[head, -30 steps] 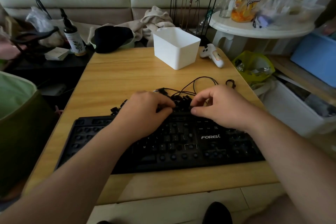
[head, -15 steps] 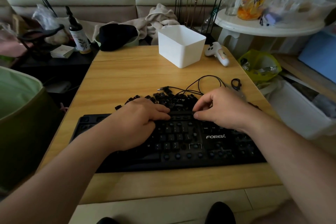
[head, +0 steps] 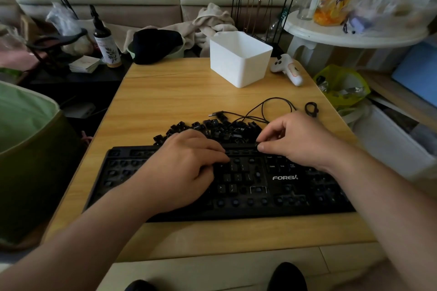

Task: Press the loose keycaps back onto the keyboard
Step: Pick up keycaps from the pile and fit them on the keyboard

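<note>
Pinching one small keycap (head: 258, 145) in right hand (head: 295, 139) at keyboard's (head: 283, 196) far edge beside loose keycaps (head: 212, 129), left hand (head: 186, 168) pressing flat; likely light, rigid, slippery, best gripped by sidewalls.

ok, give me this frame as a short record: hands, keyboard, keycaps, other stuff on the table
left hand: rests on the keyboard's middle, fingers curled onto the keys
right hand: at the keyboard's far edge, thumb and forefinger pinching a small dark piece, probably a keycap
keyboard: black, many sockets bare, a few caps seated right of the left hand
loose keycaps: black pile on the table just behind the keyboard
cable: lying behind the pile
white bin: far side of the table
white controller: right of the bin
table: wooden
</note>
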Available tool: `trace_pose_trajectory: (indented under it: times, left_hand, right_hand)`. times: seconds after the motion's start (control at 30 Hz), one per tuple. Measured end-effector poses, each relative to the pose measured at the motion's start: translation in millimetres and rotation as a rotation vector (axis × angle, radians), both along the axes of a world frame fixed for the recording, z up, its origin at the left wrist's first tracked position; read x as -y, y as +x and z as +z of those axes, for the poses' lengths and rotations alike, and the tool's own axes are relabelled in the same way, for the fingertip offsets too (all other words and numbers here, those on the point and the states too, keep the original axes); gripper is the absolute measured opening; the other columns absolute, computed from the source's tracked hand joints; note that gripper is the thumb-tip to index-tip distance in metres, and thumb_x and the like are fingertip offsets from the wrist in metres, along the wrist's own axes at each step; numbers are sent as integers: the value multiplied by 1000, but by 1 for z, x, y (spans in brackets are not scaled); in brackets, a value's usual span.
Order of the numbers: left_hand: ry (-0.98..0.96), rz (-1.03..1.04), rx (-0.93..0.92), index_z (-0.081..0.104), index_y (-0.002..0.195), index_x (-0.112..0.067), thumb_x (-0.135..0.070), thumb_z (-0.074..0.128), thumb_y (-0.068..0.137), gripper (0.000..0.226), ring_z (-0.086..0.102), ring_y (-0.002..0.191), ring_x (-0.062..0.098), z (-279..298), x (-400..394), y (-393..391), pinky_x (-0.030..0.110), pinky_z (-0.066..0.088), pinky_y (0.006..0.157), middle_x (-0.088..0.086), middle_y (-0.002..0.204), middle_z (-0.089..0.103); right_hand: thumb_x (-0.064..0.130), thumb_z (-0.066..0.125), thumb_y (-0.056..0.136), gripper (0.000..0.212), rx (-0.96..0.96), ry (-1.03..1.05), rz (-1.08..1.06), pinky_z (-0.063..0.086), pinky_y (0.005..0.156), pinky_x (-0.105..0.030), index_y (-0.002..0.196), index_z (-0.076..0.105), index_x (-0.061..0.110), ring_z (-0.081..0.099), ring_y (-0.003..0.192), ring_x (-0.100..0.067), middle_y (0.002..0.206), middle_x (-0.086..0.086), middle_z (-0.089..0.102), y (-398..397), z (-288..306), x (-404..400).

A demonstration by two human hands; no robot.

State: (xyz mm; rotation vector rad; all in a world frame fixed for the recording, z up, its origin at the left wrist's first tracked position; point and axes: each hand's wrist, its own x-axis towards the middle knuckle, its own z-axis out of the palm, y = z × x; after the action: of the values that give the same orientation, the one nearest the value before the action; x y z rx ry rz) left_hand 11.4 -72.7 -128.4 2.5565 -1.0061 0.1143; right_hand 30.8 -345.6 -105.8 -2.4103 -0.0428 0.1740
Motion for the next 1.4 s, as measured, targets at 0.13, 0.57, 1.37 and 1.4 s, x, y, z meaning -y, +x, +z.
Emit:
trace_pose_trajectory:
  times: [0.13,0.57,1.37,1.4]
  left_hand:
    - [140,-12,-79,55,147,-42,-56,38,99,52,40,136,14,2,10,-11,41,37,113,-16,150,50]
    - [54,-45,-67,69,133,-28,-50,50,102,42,53,121,1,21,-12,-7,-5,20,102,-14,131,68]
    - [134,64,101,61,139,-24,-62,42,97,60,48,131,27,-17,59,-47,45,46,106,-1,151,53]
    - [146,82,97,60,140,-23,-63,41,96,63,46,133,28,-17,61,-47,47,45,107,0,152,51]
  right_hand:
    - [32,86,83,8,38,-59,-13,42,60,-19,82,80,36,60,69,9,72,15,69,1,0,-3]
    - [31,85,84,7,42,-70,1,40,54,-14,82,80,35,57,63,11,67,17,66,3,3,-10]
    - [31,84,86,12,31,-191,52,35,47,-9,76,78,34,57,62,14,63,32,63,-3,3,-15]
    - [30,83,85,12,25,-181,50,35,47,-9,75,78,34,57,62,14,63,31,63,-3,2,-15]
